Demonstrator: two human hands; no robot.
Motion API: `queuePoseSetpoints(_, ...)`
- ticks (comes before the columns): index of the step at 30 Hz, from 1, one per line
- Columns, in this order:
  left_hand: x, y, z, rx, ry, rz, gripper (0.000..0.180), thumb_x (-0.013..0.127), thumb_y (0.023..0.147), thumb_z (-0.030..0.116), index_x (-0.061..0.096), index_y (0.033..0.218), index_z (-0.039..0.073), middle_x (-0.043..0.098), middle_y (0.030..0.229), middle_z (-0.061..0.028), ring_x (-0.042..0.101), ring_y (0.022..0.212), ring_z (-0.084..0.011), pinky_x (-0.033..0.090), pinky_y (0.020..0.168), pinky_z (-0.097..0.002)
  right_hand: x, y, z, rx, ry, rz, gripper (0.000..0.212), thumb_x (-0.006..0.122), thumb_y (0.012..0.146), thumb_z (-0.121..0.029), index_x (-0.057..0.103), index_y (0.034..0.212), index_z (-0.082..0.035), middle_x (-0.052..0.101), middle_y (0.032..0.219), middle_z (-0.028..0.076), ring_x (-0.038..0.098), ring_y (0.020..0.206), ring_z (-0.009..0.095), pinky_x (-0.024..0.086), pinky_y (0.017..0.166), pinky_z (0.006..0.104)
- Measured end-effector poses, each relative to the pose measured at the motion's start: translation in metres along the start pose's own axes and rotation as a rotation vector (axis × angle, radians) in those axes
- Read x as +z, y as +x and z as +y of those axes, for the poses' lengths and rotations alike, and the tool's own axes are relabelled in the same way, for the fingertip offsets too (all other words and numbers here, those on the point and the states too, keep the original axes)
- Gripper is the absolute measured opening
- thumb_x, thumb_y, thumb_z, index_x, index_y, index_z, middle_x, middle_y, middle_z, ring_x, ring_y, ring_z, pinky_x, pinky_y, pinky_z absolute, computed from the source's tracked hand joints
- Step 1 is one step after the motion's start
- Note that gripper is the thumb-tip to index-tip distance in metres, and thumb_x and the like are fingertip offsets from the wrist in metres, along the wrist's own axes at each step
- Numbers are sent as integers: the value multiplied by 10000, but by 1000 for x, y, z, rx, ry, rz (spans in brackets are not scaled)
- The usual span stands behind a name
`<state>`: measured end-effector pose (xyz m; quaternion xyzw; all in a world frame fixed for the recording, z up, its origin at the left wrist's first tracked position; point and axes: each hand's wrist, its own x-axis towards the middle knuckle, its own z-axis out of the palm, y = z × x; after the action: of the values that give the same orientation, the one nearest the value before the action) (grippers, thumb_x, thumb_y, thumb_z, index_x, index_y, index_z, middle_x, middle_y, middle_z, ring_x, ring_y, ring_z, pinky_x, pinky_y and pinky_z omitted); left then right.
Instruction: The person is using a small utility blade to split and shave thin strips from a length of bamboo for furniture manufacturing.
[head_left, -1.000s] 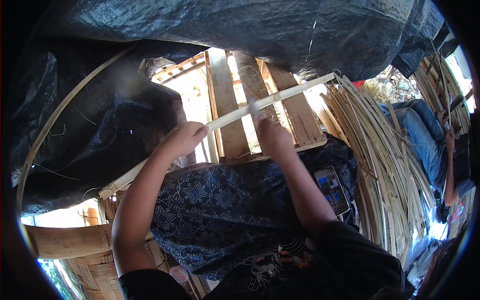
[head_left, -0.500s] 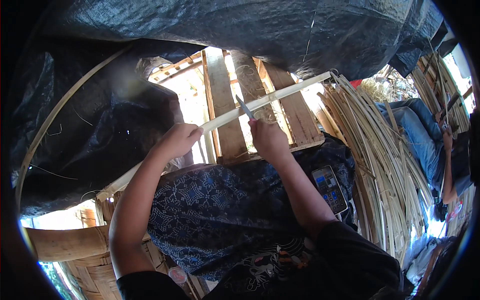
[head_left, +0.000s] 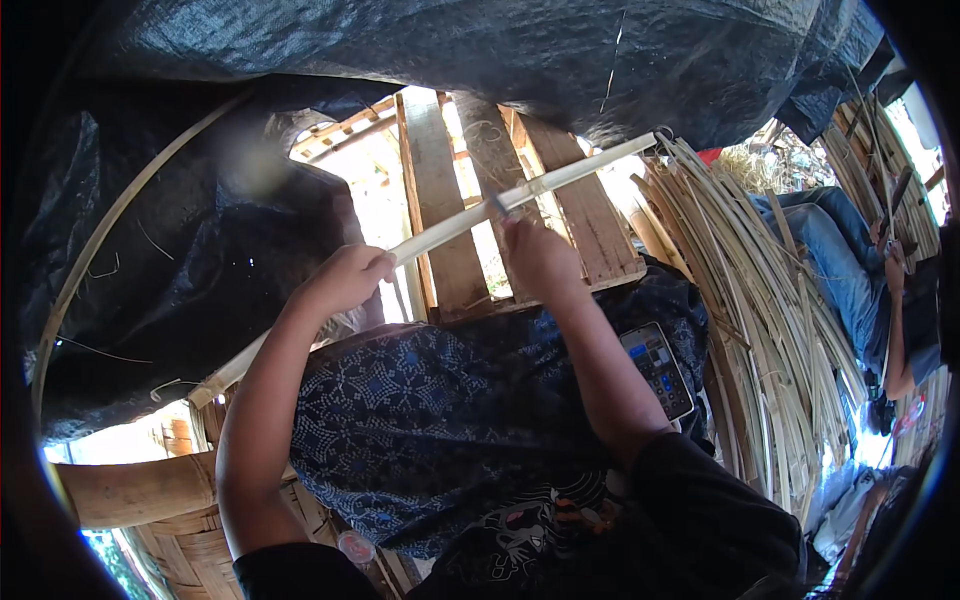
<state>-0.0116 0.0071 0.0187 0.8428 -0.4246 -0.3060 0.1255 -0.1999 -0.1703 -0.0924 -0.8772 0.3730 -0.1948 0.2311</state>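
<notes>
A long pale bamboo strip lies slantwise in front of me, from low on the left up to the far right. My left hand is closed round it near its middle. In my closed right hand is a small knife, its handle mostly hidden by the fingers. The short visible part of the blade touches or overlaps the strip; its edge is too blurred to make out. Beneath the strip are spaced wooden planks, with a thin curled shaving on one of them.
A patterned dark cloth covers my lap, with a phone lying on it at the right. Beside that is a big bundle of bamboo strips. Black plastic sheeting hangs ahead and left. Another person's jeans-clad legs show far right.
My right hand has turned the knife, so less of its blade shows, now against the strip. Curled shavings beside the right hand are no longer visible. The left hand keeps its hold.
</notes>
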Motion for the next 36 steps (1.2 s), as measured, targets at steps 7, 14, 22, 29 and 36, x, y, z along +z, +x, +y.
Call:
queuePoseSetpoints(7, 8, 3, -4, 95, 40, 38, 384, 473, 964, 306, 642, 794, 5, 489, 562, -38, 491, 507, -135, 411, 538, -319, 4, 5, 8, 53, -33, 12, 481, 361, 993, -374, 627, 772, -41, 645, 676, 216, 650, 652, 408, 522, 617, 522)
queuePoseSetpoints(14, 0, 6, 1, 19, 40, -2, 393, 466, 967, 309, 636, 783, 7, 502, 566, -47, 512, 525, -135, 426, 550, -321, -5, 17, 20, 76, 0, 15, 476, 363, 991, -358, 630, 755, -43, 648, 680, 210, 651, 632, 389, 523, 609, 514)
queuePoseSetpoints(22, 5, 6, -2, 62, 26, 29, 397, 461, 967, 309, 622, 782, -4, 501, 559, -57, 513, 522, -152, 422, 551, -329, -22, 20, 20, 51, -68, -30, 488, 357, 997, -379, 631, 776, -40, 646, 711, 222, 647, 705, 408, 515, 650, 514)
queuePoseSetpoints(29, 1, 6, 2, 41, 38, -3, 396, 449, 966, 304, 626, 818, -18, 539, 583, -98, 542, 538, -178, 436, 574, -347, -27, 34, 53, 186, -202, -44, 419, 397, 975, -323, 666, 824, -39, 670, 776, 211, 664, 754, 394, 521, 718, 492)
queuePoseSetpoints(36, -2, 2, -6, 1, 41, -31, 424, 438, 948, 334, 648, 869, -26, 601, 681, -162, 575, 634, -266, 452, 651, -399, -37, 34, 45, -75, -188, -187, 464, 373, 981, -343, 658, 820, -14, 661, 796, 239, 650, 778, 417, 510, 736, 514)
